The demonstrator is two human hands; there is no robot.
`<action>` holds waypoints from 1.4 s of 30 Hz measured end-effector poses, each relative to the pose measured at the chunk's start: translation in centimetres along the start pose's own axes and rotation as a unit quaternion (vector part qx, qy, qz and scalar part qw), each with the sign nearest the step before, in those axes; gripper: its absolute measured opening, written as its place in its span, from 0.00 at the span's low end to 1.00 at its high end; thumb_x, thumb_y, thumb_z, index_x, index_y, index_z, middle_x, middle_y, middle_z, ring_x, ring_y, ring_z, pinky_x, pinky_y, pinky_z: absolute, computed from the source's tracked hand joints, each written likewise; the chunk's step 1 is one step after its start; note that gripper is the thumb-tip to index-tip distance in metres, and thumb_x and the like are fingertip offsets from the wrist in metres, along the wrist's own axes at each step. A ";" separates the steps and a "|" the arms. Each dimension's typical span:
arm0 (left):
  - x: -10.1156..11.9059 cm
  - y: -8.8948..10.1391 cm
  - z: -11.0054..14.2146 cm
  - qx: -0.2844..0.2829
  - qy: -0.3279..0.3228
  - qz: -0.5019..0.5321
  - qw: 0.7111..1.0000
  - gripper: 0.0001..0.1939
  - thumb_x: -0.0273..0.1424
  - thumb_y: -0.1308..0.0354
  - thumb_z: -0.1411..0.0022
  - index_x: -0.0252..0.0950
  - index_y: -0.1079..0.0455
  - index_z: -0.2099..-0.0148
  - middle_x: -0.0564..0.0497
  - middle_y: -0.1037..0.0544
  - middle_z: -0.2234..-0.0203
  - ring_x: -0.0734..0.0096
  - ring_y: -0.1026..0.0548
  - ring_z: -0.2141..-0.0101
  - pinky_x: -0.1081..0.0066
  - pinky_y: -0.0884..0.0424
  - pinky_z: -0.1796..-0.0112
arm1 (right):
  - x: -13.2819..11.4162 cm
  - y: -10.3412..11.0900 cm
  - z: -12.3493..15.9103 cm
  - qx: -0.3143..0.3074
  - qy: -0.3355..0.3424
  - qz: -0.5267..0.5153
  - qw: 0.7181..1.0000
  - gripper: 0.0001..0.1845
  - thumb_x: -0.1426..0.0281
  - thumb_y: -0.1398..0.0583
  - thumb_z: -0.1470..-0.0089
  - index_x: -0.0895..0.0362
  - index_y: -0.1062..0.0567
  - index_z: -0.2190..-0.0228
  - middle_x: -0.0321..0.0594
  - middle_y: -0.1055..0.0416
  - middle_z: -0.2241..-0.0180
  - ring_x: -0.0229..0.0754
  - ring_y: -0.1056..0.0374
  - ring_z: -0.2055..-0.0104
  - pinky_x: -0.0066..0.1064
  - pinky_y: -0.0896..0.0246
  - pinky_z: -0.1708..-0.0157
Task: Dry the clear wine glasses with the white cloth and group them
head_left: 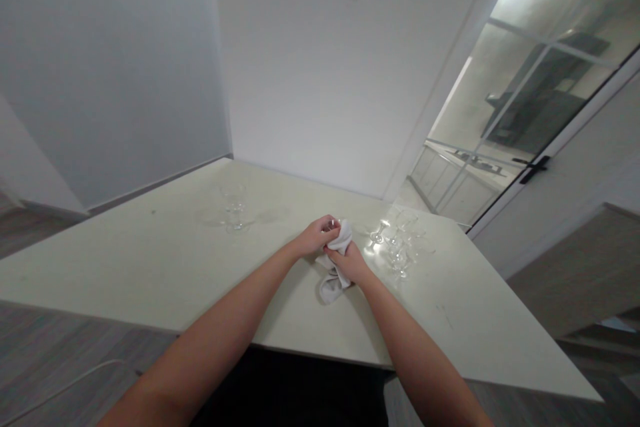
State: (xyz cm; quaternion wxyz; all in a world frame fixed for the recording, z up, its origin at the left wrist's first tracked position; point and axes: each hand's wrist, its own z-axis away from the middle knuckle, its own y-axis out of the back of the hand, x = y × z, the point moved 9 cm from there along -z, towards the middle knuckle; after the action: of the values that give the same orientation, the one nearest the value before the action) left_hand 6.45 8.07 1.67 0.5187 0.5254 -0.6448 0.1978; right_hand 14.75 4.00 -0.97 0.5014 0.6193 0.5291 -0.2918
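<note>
Over the middle of the table, my left hand (321,235) is closed around a small transparent glass (331,225), probably a wine glass like the others, though most of it is hidden by fingers and cloth. A white cloth (334,285) is bunched against the glass, and its loose end hangs down towards the tabletop. My right hand (353,263) grips this cloth, close beside the left hand. Just to the right stands a cluster of several stemmed wine glasses (397,250). Farther off on the left are stemmed glasses (235,210), faint against the pale surface.
The pale table (150,267) reaches a white wall (320,80) at the back. A glass-paned door (520,100) with a black handle (535,167) is at the right. On the floor at lower left runs a white cable (75,381).
</note>
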 end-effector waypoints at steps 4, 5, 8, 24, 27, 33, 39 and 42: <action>0.0 -0.1 0.0 -0.008 -0.002 0.004 1.000 0.15 0.41 0.46 0.44 0.32 0.35 0.62 0.53 0.29 0.72 0.74 0.31 0.72 0.75 0.36 0.70 | -0.1 -0.1 0.0 -0.003 0.001 -0.003 1.000 0.26 0.66 0.38 0.53 0.56 0.32 0.50 0.43 0.26 0.57 0.44 0.30 0.55 0.37 0.39 0.50; 0.1 -0.1 0.0 -0.008 -0.003 0.003 1.000 0.15 0.41 0.46 0.44 0.32 0.35 0.62 0.53 0.29 0.72 0.74 0.32 0.72 0.75 0.36 0.70 | -0.1 -0.1 0.0 -0.003 0.001 -0.003 1.000 0.26 0.66 0.38 0.53 0.56 0.32 0.50 0.43 0.26 0.57 0.44 0.30 0.55 0.37 0.39 0.50; 0.3 0.0 0.1 -0.005 -0.002 0.000 1.000 0.15 0.40 0.46 0.44 0.33 0.35 0.63 0.54 0.30 0.73 0.75 0.32 0.72 0.76 0.37 0.70 | 0.1 0.1 0.0 0.002 -0.006 -0.005 1.000 0.27 0.65 0.38 0.53 0.56 0.32 0.50 0.43 0.26 0.56 0.44 0.30 0.55 0.38 0.38 0.50; 0.7 0.0 0.2 -0.003 0.000 -0.005 1.000 0.15 0.40 0.46 0.44 0.33 0.34 0.63 0.54 0.30 0.74 0.75 0.33 0.73 0.75 0.37 0.71 | -0.4 0.0 0.1 -0.001 0.000 0.002 1.000 0.25 0.66 0.39 0.52 0.57 0.31 0.51 0.43 0.26 0.57 0.44 0.30 0.56 0.38 0.39 0.50; 0.7 0.1 0.2 -0.001 -0.001 -0.006 1.000 0.15 0.41 0.46 0.44 0.33 0.34 0.63 0.54 0.30 0.73 0.74 0.32 0.72 0.75 0.37 0.71 | -0.3 0.1 0.1 0.003 0.004 0.001 1.000 0.25 0.66 0.39 0.52 0.56 0.31 0.51 0.43 0.25 0.57 0.44 0.30 0.56 0.38 0.39 0.50; 0.7 0.3 0.2 0.012 -0.014 -0.018 1.000 0.17 0.41 0.45 0.45 0.33 0.35 0.59 0.51 0.28 0.69 0.73 0.30 0.69 0.74 0.35 0.68 | -0.2 -0.1 -0.1 -0.002 0.020 -0.008 1.000 0.24 0.67 0.39 0.52 0.56 0.31 0.51 0.43 0.26 0.57 0.44 0.30 0.55 0.39 0.40 0.48; 2.0 0.6 0.6 0.032 -0.048 -0.026 0.998 0.23 0.37 0.45 0.44 0.37 0.40 0.47 0.52 0.29 0.66 0.75 0.30 0.70 0.75 0.34 0.69 | -0.5 -0.3 -0.2 -0.014 0.027 -0.032 0.999 0.25 0.67 0.40 0.51 0.54 0.32 0.49 0.41 0.27 0.55 0.44 0.33 0.51 0.40 0.42 0.45; 2.7 0.8 0.7 0.040 -0.062 -0.050 0.996 0.21 0.37 0.45 0.43 0.37 0.37 0.48 0.49 0.28 0.61 0.74 0.30 0.68 0.74 0.33 0.68 | -0.7 -0.4 -0.2 -0.016 0.028 -0.040 0.999 0.24 0.66 0.40 0.51 0.55 0.32 0.50 0.40 0.26 0.57 0.44 0.33 0.49 0.41 0.44 0.44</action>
State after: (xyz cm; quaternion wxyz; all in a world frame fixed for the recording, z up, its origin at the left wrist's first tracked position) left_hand 5.68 6.53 3.95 0.4661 0.5886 -0.6399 0.1640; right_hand 14.14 3.87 -0.37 0.4841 0.5979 0.5714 -0.2858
